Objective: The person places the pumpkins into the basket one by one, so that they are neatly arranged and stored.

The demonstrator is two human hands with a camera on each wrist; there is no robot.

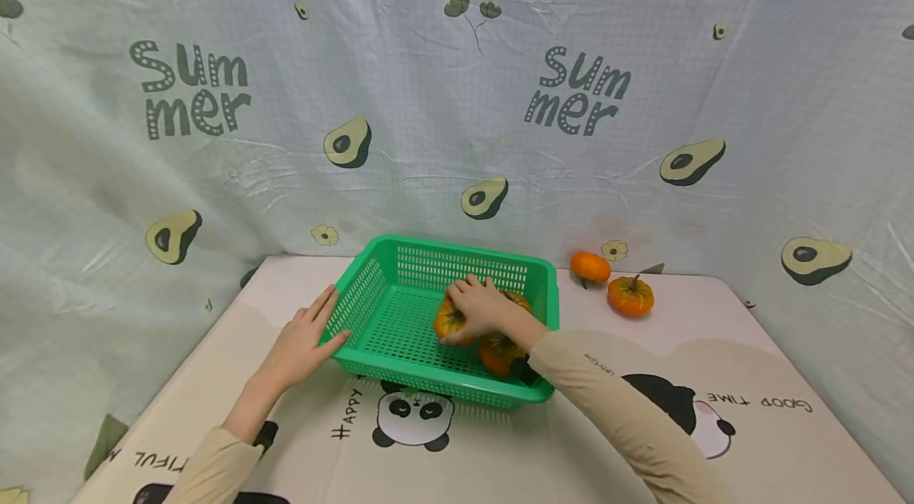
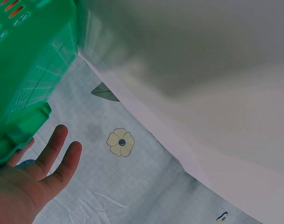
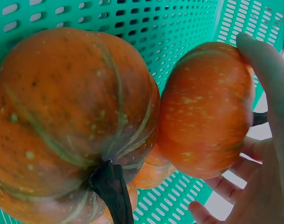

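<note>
A green plastic basket [image 1: 396, 365] with slotted walls stands on the table. Inside its right half, my right hand [image 1: 484, 307] grips a small orange pumpkin [image 1: 447, 321], thumb on one side and fingers on the other. The right wrist view shows this pumpkin [image 3: 205, 112] beside a bigger-looking one [image 3: 72, 98] with a dark stem; part of another [image 3: 153, 171] shows beneath them. Near my right wrist lies a pumpkin [image 1: 497, 353] in the basket's front right. My left hand [image 1: 296, 349] rests on the basket's left rim, fingers extended; in the left wrist view they are spread.
Two more small pumpkins sit on the table behind and right of the basket: one orange [image 1: 590, 267], one mottled with its stem up [image 1: 631, 298]. A printed cloth [image 1: 407, 480] covers the table. A hanging avocado-patterned sheet [image 1: 414, 75] stands close behind it.
</note>
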